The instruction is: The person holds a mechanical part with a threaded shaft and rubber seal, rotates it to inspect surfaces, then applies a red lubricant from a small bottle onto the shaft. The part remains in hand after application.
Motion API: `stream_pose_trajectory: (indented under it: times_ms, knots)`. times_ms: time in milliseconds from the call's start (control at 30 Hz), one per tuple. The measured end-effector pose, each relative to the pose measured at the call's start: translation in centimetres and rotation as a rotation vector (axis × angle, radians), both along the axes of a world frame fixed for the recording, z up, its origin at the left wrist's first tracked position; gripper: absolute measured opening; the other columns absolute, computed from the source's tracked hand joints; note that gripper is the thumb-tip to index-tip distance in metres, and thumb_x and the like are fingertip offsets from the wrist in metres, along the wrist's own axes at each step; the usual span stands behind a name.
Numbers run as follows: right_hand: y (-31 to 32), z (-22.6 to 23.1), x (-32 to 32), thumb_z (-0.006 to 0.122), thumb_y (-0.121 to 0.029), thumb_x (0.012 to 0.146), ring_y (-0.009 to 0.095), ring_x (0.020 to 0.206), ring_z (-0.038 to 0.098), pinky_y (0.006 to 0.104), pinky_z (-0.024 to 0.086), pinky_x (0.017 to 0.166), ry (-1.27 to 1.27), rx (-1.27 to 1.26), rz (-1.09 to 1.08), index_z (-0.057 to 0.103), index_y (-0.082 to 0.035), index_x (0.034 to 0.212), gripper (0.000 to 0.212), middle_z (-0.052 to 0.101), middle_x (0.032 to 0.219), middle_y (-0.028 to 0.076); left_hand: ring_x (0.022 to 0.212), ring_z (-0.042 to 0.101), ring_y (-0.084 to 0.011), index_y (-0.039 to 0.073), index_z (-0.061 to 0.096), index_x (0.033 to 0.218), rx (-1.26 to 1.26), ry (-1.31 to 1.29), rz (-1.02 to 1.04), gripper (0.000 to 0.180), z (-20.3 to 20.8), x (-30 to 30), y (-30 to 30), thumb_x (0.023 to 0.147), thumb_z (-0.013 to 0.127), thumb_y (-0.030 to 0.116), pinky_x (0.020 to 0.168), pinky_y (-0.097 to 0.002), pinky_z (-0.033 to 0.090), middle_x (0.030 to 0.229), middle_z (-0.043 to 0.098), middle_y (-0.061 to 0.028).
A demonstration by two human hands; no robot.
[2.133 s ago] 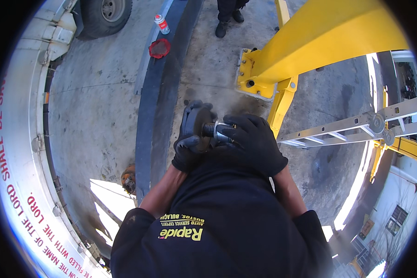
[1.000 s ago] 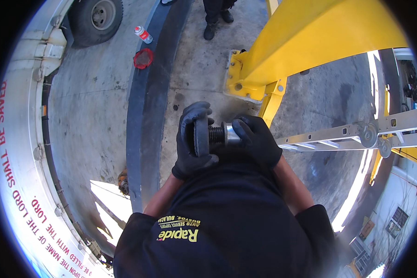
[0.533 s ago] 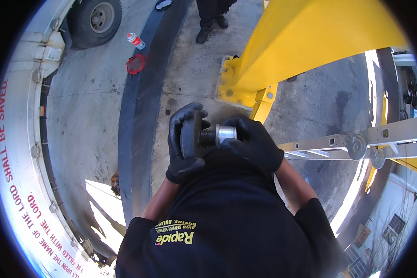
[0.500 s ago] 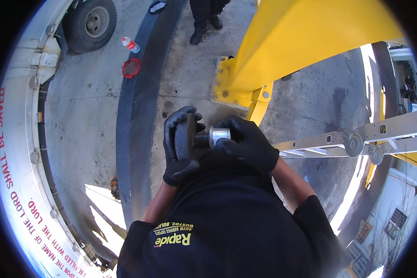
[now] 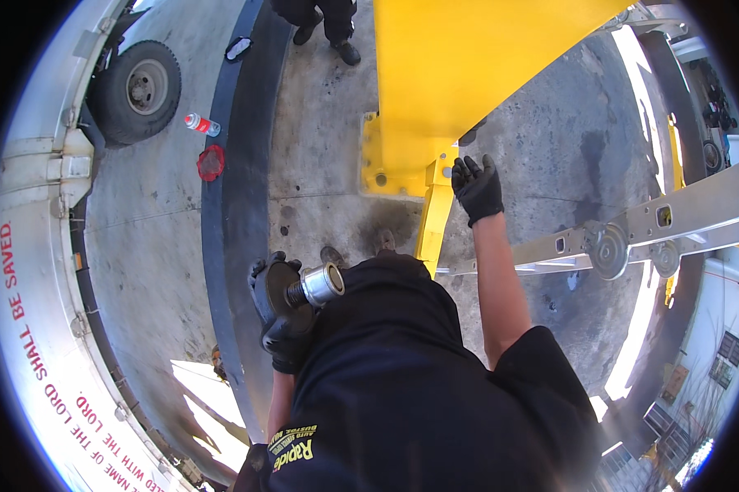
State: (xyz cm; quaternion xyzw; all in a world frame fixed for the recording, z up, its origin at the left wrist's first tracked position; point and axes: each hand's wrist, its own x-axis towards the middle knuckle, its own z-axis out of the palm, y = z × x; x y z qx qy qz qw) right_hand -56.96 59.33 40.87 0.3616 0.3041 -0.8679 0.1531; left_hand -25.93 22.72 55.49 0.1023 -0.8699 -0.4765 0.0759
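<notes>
Where lift post (image 5: 460, 74) looms, ladder (image 5: 632, 234) beside.

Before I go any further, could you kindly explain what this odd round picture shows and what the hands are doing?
The picture comes from a wide lens worn on a person's head, looking down, so straight edges bend near the rim. The dark shape low in the middle is the person's own black shirt. Both hands wear black gloves. The left hand grips a round dark metal part with a shiny silver sleeve on its end. The right hand is open, reaching toward a yellow steel post. On the concrete floor lie a spray can and a red cap, near a wheel. Another person's shoes show at the top.
</notes>
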Motion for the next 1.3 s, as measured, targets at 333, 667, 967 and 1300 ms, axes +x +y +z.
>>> stream_pose_trajectory:
  times_ms: [333,667,967,1300]
  knots:
    - [0.6,-1.9,-10.1,0.053,-0.076,0.106,0.029,0.092,0.069,0.0402,0.060,0.071,-0.163,-0.006,-0.138,0.031,-0.014,0.152,0.080,0.061,0.125,0.015,0.128,0.066,-0.0298,0.008,0.042,0.157,-0.379,0.030,-0.105,0.080,4.2,-5.3,1.5,0.091,0.084,0.019,0.104,-0.0457,0.059,0.153,0.054,-0.0153]
    - [3.2,-8.8,-15.7,0.048,-0.016,0.113,0.016,0.089,0.073,0.0241,0.063,0.075,0.080,-0.237,-0.158,0.068,-0.003,0.125,0.027,0.075,0.110,0.011,0.130,0.061,-0.0250,0.009,0.037,0.162,0.918,0.207,-0.002,0.094,5.8,-9.7,5.3,0.087,0.087,0.036,0.106,-0.0439,0.058,0.152,0.053,-0.0120]
    - [-3.7,10.8,4.3,0.064,-0.032,0.111,0.016,0.072,0.061,0.0270,0.053,0.064,0.284,-0.160,0.020,0.064,-0.001,0.124,0.034,0.069,0.093,0.009,0.137,0.059,-0.0253,0.008,0.047,0.159,0.698,0.133,0.140,0.116,6.2,-6.9,2.0,0.067,0.099,0.054,0.113,-0.0455,0.054,0.155,0.053,-0.0095]
    - [-18.1,22.1,13.0,0.058,-0.012,0.115,0.021,0.116,0.072,0.0367,0.059,0.104,0.887,0.654,0.366,0.064,0.001,0.143,0.031,0.072,0.133,0.013,0.144,0.055,-0.0279,0.007,0.045,0.163,0.871,0.120,0.097,0.116,5.4,-3.2,-3.6,0.066,0.100,0.039,0.117,-0.0453,0.049,0.158,0.051,-0.0091]
